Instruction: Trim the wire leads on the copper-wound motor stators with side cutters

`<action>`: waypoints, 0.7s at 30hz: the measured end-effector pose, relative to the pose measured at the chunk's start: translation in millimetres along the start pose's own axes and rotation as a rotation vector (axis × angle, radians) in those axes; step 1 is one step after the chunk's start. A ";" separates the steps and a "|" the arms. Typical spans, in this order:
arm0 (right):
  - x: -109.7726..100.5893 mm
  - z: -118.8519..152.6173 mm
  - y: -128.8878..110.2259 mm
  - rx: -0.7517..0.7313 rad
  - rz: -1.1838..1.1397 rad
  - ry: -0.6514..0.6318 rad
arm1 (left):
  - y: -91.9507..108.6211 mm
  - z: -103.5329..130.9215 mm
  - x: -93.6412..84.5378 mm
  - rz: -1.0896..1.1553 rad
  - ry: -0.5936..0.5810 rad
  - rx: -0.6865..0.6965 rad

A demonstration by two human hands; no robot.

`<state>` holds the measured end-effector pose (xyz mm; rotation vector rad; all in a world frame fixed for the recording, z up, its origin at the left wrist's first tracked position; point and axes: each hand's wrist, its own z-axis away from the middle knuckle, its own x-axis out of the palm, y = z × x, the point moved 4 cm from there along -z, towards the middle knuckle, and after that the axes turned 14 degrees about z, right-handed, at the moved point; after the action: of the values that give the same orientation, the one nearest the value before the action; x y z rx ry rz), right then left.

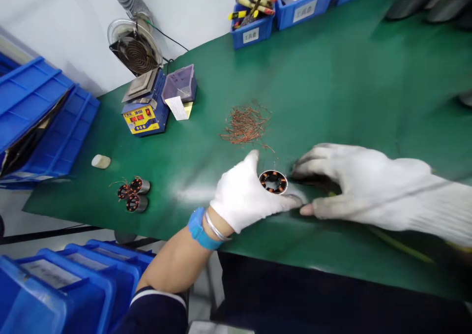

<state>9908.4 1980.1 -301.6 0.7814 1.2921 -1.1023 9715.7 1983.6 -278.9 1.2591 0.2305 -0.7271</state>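
Observation:
My left hand (245, 194), in a white glove, is wrapped round a motor stator (273, 182) on the green table. The stator is a short metal ring with copper windings inside, its open end facing up. Just to its right is my right hand (350, 184), also gloved and slightly blurred, with its fingers curled. Something dark with a bit of yellow shows between its thumb and fingers; what it is cannot be made out. A thin yellow-green strip (401, 245) shows below that hand. Beyond the left hand lies a pile of copper wire scraps (246, 123).
Several wound stators (137, 202) stand at the left, near a small white cylinder (101, 161). Behind are a blue-yellow control box (145, 117), a grey bin (180, 84), a fan (136, 53) and a blue tool bin (254, 35). More metal cores (409, 2) stand far right.

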 end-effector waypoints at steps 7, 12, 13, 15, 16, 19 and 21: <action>9.3 -10.0 -30.0 -0.152 0.140 0.158 | -17.6 -31.3 -6.4 0.450 -0.161 -0.024; 10.7 -17.3 -33.8 -0.203 0.086 0.246 | -22.2 -38.5 6.3 0.679 -0.203 -0.014; 10.0 -17.7 -34.4 -0.210 0.086 0.236 | -22.4 -38.5 6.9 0.687 -0.212 -0.014; 9.1 -18.4 -35.8 -0.224 0.088 0.195 | -22.4 -37.7 7.4 0.705 -0.238 -0.022; 8.8 -18.5 -36.6 -0.235 0.084 0.186 | -22.0 -37.2 7.5 0.717 -0.243 -0.027; 8.6 -17.9 -38.9 -0.299 0.045 0.225 | -18.4 -36.2 9.9 0.769 -0.240 -0.039; 10.1 -16.9 -39.3 -0.327 0.009 0.238 | -15.4 -37.5 9.5 0.864 -0.171 -0.055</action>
<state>9865.1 1981.2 -309.1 0.6838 1.6187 -0.7780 9721.9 2012.8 -308.0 1.0939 -0.4184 -0.0732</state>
